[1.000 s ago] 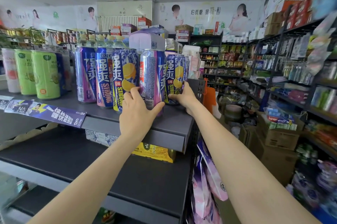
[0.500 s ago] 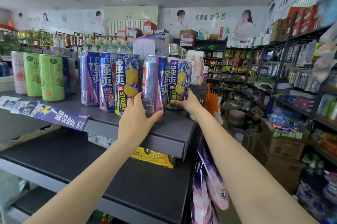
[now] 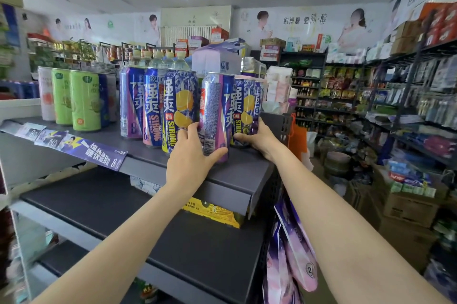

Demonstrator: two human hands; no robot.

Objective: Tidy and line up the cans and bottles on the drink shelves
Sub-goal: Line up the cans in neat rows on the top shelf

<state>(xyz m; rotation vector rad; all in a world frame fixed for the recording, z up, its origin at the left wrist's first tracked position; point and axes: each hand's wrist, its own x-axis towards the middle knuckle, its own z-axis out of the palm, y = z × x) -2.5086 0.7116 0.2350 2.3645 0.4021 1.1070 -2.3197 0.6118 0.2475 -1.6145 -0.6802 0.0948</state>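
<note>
Cans [image 3: 216, 115] near shelf [image 3: 237, 181] front edge, both hands around their bases.

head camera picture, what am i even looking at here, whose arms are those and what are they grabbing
This is one wide-angle view from a camera worn on a person's head, looking forward and down, so the two bare arms are the wearer's own. They stand at a dark shelf in a small shop. On it stand tall drink cans: green ones to the left, blue and purple ones in the middle. The left hand wraps the base of a purple can turned label-side away. The right hand holds the blue lemon can beside it, near the shelf's end. Both cans seem to rest on the shelf.
</note>
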